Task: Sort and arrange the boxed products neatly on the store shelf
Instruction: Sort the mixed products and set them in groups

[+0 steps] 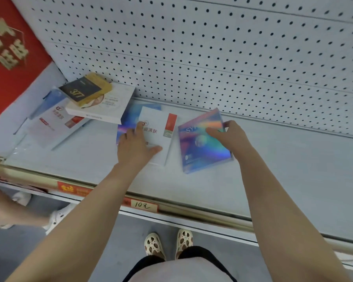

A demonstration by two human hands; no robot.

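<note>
Single head-worn view, wide-angle, looks forward and steeply down from above the person's chest. It faces a white store shelf (pixel 273 180) with a pegboard back panel (pixel 212 47) filling the top of frame. Close range: both forearms reach in from the bottom edge, feet and floor visible below the shelf front. Edges bend from lens distortion. No second view to share.

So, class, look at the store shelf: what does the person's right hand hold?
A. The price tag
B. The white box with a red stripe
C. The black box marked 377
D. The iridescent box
D: the right hand grips the far edge of the iridescent box, thumb on its top face.
</note>
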